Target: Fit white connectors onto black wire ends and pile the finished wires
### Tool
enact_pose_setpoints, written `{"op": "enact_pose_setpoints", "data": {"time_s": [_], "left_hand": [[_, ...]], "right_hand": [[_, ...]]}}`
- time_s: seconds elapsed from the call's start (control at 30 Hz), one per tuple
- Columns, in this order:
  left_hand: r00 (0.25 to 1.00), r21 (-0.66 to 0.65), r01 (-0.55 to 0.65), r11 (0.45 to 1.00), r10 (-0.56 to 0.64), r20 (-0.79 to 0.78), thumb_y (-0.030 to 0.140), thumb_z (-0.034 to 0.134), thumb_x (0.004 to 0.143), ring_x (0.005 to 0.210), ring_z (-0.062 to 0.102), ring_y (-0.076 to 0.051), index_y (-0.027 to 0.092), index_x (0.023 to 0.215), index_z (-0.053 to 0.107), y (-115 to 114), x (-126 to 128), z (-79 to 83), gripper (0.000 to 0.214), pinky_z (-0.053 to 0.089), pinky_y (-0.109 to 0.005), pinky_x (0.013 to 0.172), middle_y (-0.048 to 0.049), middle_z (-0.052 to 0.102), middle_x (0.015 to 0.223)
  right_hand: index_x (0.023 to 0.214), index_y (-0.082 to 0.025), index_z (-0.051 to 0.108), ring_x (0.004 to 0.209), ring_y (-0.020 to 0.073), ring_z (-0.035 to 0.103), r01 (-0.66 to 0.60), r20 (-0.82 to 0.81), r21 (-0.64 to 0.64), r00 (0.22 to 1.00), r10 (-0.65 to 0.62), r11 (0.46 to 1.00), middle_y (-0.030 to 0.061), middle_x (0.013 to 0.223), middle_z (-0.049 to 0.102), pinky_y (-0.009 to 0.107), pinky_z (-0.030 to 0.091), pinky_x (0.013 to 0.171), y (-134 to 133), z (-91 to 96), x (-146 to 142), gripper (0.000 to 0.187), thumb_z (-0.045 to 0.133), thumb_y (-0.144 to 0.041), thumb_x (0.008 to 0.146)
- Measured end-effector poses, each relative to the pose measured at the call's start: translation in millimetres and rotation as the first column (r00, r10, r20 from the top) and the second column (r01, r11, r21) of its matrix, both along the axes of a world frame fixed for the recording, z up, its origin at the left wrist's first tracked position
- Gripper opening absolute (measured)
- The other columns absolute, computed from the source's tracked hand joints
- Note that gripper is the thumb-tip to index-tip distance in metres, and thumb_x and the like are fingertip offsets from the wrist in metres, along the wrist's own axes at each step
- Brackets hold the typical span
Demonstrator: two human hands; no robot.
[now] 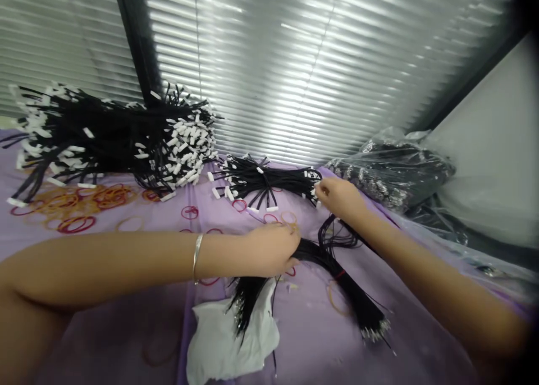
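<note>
My left hand [273, 250], with a bangle on the wrist, is closed over the middle of a bundle of black wires [314, 251]. The bundle bends out to both sides, and its stripped or metal-tipped ends point toward me. A red band ties its right part. My right hand [339, 197] is pinched at the right end of a small pile of black cables with white connectors [286, 178]. The fingertips touch the white ends there; how many cables they grip is hidden. Below the right hand lies a loop of thin black wires [337, 236].
A big heap of black cables with white connectors [113, 138] stands at the back left. Orange and red rubber bands [105, 200] lie before it on the purple cloth [320, 340]. A crumpled white bag [227, 345] is in front, a clear plastic bag of cables [396, 169] at back right, blinds [269, 54] behind.
</note>
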State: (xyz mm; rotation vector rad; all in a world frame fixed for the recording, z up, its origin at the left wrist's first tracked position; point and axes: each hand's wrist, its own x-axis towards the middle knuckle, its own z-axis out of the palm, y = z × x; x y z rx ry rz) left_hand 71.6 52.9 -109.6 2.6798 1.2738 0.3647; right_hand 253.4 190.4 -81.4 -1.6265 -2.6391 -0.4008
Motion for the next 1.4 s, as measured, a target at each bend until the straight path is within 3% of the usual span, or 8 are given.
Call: {"op": "enact_pose_setpoints", "data": {"time_s": [0.23, 0.53, 0.67, 0.73, 0.87, 1.07, 1.27, 1.4], "left_hand": [[0.972, -0.027, -0.108, 0.994, 0.100, -0.214, 0.044, 0.050, 0.086, 0.091, 0.062, -0.036, 0.006, 0.103, 0.063, -18.8, -14.2, 7.8, 0.043, 0.046, -0.051, 0.083, -0.0199, 0.068, 0.094], [0.984, 0.034, -0.026, 0.999, 0.032, -0.177, 0.040, 0.046, 0.090, 0.100, 0.060, -0.032, 0.006, 0.114, 0.059, -35.0, -28.2, -9.3, 0.042, 0.049, -0.044, 0.085, -0.0197, 0.063, 0.108], [0.992, -0.027, 0.026, 0.999, -0.023, 0.127, 0.041, 0.048, 0.090, 0.133, 0.036, -0.034, 0.010, 0.126, 0.052, -29.0, -54.1, -0.7, 0.048, 0.033, -0.048, 0.107, -0.0227, 0.038, 0.143], [0.888, -0.191, 0.031, 0.981, 0.061, 0.456, 0.040, 0.055, 0.086, 0.135, 0.032, -0.033, 0.013, 0.125, 0.052, -18.2, -68.4, 4.0, 0.047, 0.027, -0.049, 0.111, -0.0200, 0.037, 0.145], [0.410, -0.529, 0.125, 0.839, 0.442, 0.798, 0.054, 0.049, 0.086, 0.108, 0.062, -0.029, 0.017, 0.122, 0.046, 11.5, -89.9, 10.4, 0.052, 0.048, -0.046, 0.093, -0.0207, 0.046, 0.136], [-0.017, -0.527, 0.253, 0.812, 0.548, 0.836, 0.039, 0.054, 0.089, 0.095, 0.068, -0.022, 0.012, 0.097, 0.048, 24.9, -106.8, 24.7, 0.029, 0.050, -0.036, 0.094, -0.0220, 0.055, 0.122], [-0.117, -0.567, 0.063, 0.821, 0.571, 0.813, 0.012, 0.061, 0.083, 0.077, 0.065, -0.012, 0.015, 0.104, 0.044, 22.7, -113.9, 15.4, 0.028, 0.051, -0.032, 0.087, -0.0075, 0.060, 0.099], [-0.018, -0.609, 0.050, 0.792, 0.610, 0.792, 0.019, 0.073, 0.075, 0.076, 0.061, -0.013, 0.014, 0.098, 0.057, 22.0, -116.8, -1.9, 0.029, 0.049, -0.034, 0.086, -0.0053, 0.063, 0.094]], "right_hand": [[0.090, -0.013, 0.068, 0.099, 0.0336, 0.060, 0.121, -0.037, -0.068, 0.992, -0.123, 0.990, 0.0209, 0.100, 0.065, 0.043, 0.044, 0.081, 12.6, 48.7, -58.4, 0.029, 0.064, -0.037, 0.075], [0.103, -0.012, 0.061, 0.088, 0.0154, 0.061, -0.065, -0.100, -0.284, 0.994, 0.038, 0.956, 0.0060, 0.100, 0.063, 0.035, 0.051, 0.079, 40.9, -12.3, -121.9, 0.032, 0.053, -0.040, 0.090], [0.102, -0.017, 0.061, 0.089, 0.0147, 0.059, -0.054, -0.239, -0.112, 0.971, 0.025, 0.992, 0.0065, 0.104, 0.062, 0.034, 0.049, 0.082, 50.3, 32.1, -102.8, 0.028, 0.049, -0.040, 0.092], [0.107, -0.014, 0.058, 0.093, 0.0179, 0.057, -0.035, -0.332, 0.026, 0.943, 0.042, 0.999, 0.0089, 0.104, 0.060, 0.038, 0.046, 0.083, 46.9, 67.9, -85.8, 0.032, 0.044, -0.040, 0.093], [0.097, -0.015, 0.060, 0.069, 0.0160, 0.053, -0.119, -0.436, 0.052, 0.891, 0.130, 0.992, 0.0069, 0.080, 0.059, 0.030, 0.041, 0.064, 24.7, 114.2, -54.5, 0.030, 0.038, -0.034, 0.091], [0.084, -0.018, 0.053, 0.048, 0.0089, 0.037, -0.363, -0.529, -0.273, 0.830, 0.175, 0.891, -0.0035, 0.056, 0.039, 0.023, 0.031, 0.046, -0.9, 93.1, -17.5, 0.030, 0.042, -0.046, 0.089], [0.075, -0.021, 0.046, 0.049, 0.0075, 0.029, -0.471, -0.637, -0.510, 0.769, 0.051, 0.720, -0.0049, 0.059, 0.031, 0.025, 0.023, 0.047, -7.2, 67.1, 3.9, 0.034, 0.050, -0.053, 0.085], [0.076, -0.022, 0.042, 0.049, 0.0079, 0.022, -0.494, -0.701, -0.514, 0.713, -0.011, 0.701, -0.0064, 0.060, 0.022, 0.027, 0.020, 0.048, -0.2, 57.2, 8.0, 0.034, 0.046, -0.054, 0.087]]}}
